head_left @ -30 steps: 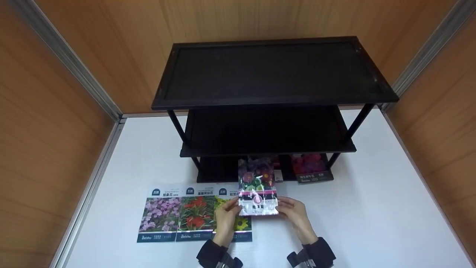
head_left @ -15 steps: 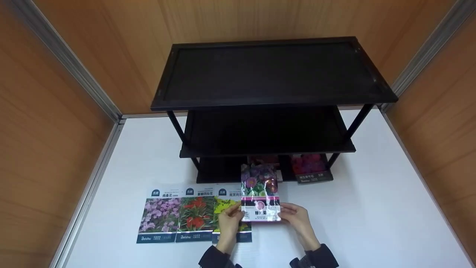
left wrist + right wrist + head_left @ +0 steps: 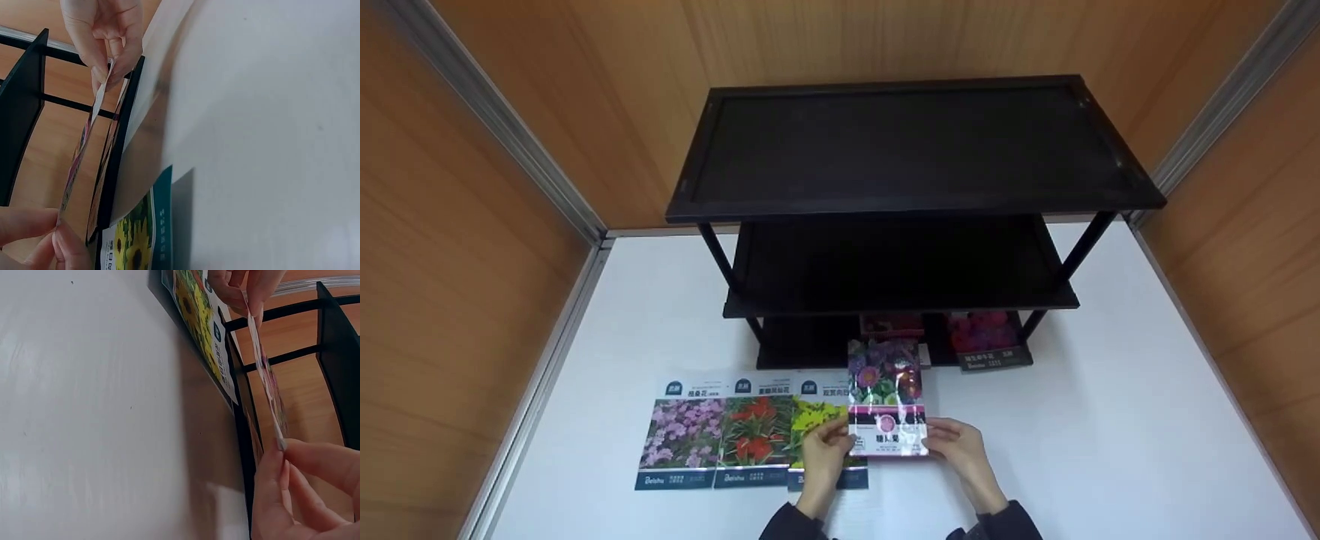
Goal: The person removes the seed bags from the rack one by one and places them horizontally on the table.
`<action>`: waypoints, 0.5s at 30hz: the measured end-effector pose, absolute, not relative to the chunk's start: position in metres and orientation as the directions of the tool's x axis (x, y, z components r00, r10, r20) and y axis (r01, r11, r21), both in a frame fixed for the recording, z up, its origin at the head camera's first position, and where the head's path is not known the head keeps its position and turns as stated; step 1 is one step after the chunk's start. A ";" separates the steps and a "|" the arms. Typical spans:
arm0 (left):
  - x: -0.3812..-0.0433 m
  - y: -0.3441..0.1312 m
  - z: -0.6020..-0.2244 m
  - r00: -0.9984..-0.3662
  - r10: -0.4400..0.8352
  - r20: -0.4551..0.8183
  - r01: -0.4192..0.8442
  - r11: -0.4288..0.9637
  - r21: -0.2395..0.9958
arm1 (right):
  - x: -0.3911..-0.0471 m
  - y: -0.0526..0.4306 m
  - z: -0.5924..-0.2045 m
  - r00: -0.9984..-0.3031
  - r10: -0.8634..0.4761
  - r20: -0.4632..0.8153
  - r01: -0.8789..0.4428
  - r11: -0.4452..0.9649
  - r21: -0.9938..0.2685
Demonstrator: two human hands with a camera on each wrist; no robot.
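Both hands hold a seed packet (image 3: 886, 397) printed with purple and pink flowers over a white lower band. My left hand (image 3: 823, 457) pinches its lower left corner, and my right hand (image 3: 964, 454) pinches the lower right one. Seen edge-on in the left wrist view, the packet (image 3: 84, 140) is stretched between the left fingers (image 3: 70, 247) and the right hand (image 3: 109, 34). It is raised above the table in front of the rack's bottom shelf. In the head view it overlaps the right part of the yellow sunflower packet (image 3: 810, 420).
A black three-tier rack (image 3: 915, 150) stands at the back. On its bottom shelf are a red packet (image 3: 892, 324) and a magenta flower packet (image 3: 988, 337). Left on the white table (image 3: 1147, 435) lie a pink flower packet (image 3: 686, 431) and a red flower packet (image 3: 756, 431). Wood-look walls surround the table.
Both hands have drawn the held packet toward me and slightly right, away from the bottom shelf. More of the red packet behind it now shows.
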State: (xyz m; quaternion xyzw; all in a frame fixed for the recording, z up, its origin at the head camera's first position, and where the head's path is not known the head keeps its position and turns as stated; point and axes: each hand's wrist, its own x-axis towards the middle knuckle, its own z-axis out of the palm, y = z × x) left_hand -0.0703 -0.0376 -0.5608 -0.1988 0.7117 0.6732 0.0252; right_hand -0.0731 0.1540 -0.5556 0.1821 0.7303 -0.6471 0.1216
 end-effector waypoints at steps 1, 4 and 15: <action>-0.070 -0.038 -0.561 -0.919 -0.250 -0.305 -0.321 0.026 0.947 | -0.073 0.154 -0.556 -0.904 0.106 -0.414 0.424 0.101 -0.900; -0.070 -0.038 -0.562 -0.918 -0.253 -0.306 -0.332 0.066 0.941 | -0.072 0.153 -0.557 -0.907 0.103 -0.408 0.418 0.110 -0.902; -0.066 -0.041 -0.566 -0.934 -0.231 -0.274 -0.303 0.103 0.947 | -0.070 0.153 -0.563 -0.932 0.069 -0.356 0.363 0.191 -0.912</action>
